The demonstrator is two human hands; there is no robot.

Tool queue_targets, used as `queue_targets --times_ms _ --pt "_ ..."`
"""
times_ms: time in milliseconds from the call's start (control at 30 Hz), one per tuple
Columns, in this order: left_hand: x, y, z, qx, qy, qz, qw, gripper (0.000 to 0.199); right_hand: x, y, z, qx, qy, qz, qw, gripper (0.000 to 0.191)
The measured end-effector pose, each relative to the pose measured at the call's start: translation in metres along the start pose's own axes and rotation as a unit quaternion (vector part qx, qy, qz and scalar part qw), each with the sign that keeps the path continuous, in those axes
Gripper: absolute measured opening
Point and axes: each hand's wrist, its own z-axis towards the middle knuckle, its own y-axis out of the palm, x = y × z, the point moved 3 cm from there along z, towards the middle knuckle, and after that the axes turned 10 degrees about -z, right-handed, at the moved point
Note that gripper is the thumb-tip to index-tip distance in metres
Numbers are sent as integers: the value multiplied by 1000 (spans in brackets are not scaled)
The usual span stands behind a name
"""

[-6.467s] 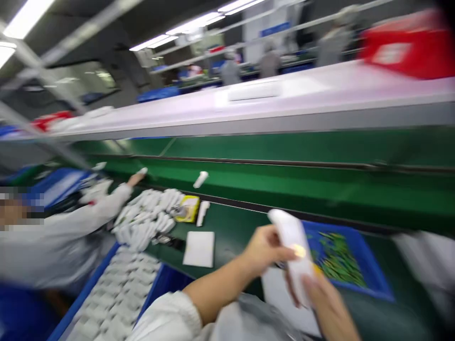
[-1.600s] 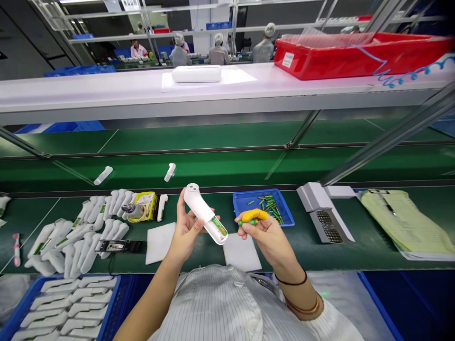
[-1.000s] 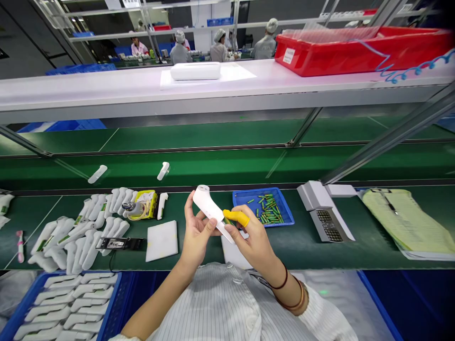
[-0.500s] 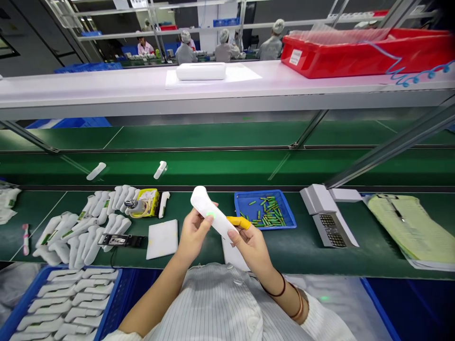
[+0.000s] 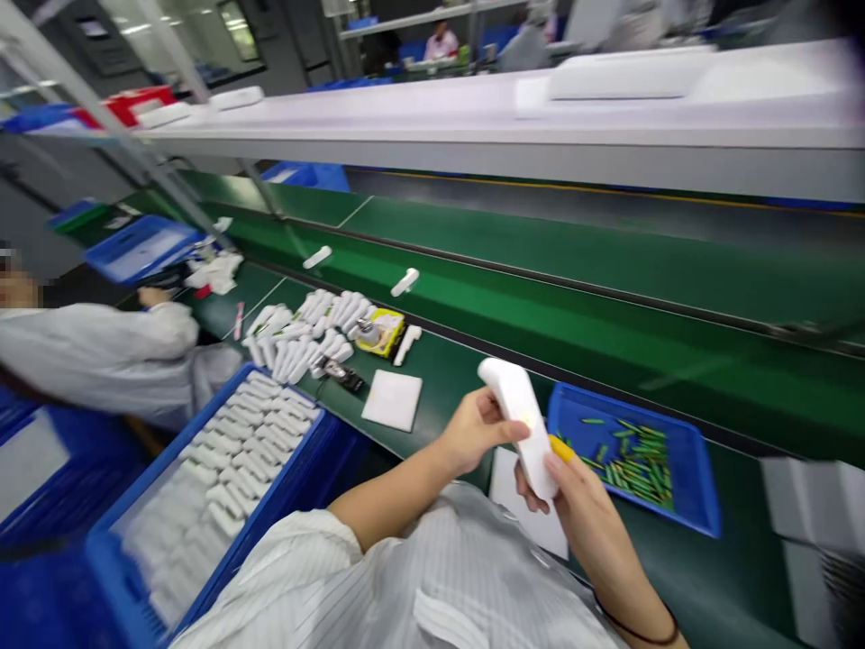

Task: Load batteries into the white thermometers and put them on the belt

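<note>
Both hands grip a white handheld plastic device (image 5: 519, 406) with a bent, rounded head; its exact kind I cannot tell. My left hand (image 5: 483, 433) closes on its upper side, thumb lying on the front face. Lower down, my right hand (image 5: 574, 491) pinches the narrow end, a yellow cover on one finger. Right behind that hand stands a blue tray (image 5: 709, 505) of small green cylinders (image 5: 639, 469). A white pad (image 5: 520, 505) lies partly hidden under my hands, and another white pad (image 5: 393, 399) is to the left.
Many similar white devices (image 5: 297, 347) lie in a pile on the green bench, beside a yellow box (image 5: 388, 329). A blue crate (image 5: 112, 550) of white devices stands at lower left. A co-worker's sleeve (image 5: 101, 351) is at far left. A white shelf (image 5: 439, 113) spans overhead.
My view has swung to the left, bringing the crate and a co-worker further into sight. The device is turned more upright, still in both hands.
</note>
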Motion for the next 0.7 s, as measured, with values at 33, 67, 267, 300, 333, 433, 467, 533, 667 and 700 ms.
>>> queue_targets --times_ms 33,67,267,300,333,433,467,533,667,700 --pt "-1 -4 -2 1 1 -14 1000 59 2 0 2 -2 -2 -28 1000 34" --pt "-2 -7 -5 1 4 -27 1000 57 4 1 5 -6 -4 -58 998 35" --pt "-14 -48 -35 31 45 -12 998 69 30 10 21 56 33 -139 988 47" --pt "-20 -63 -43 67 32 13 997 73 33 12 24 75 34 -121 989 47" --pt "-26 -82 -52 120 15 40 992 74 35 15 26 81 32 -101 991 46" --pt "-45 -151 -94 339 -16 99 935 55 32 27 39 22 19 -51 998 44" --pt "-51 -173 -113 403 -15 106 909 46 31 32 46 -20 22 -35 999 44" --pt "-61 -208 -155 508 -26 114 853 35 33 37 64 -92 47 -3 995 42" --pt "-79 -225 -235 630 -46 121 766 32 52 21 119 -54 98 1 994 34" --pt "-83 -220 -251 647 -42 125 751 33 59 10 135 -21 89 -30 995 32"
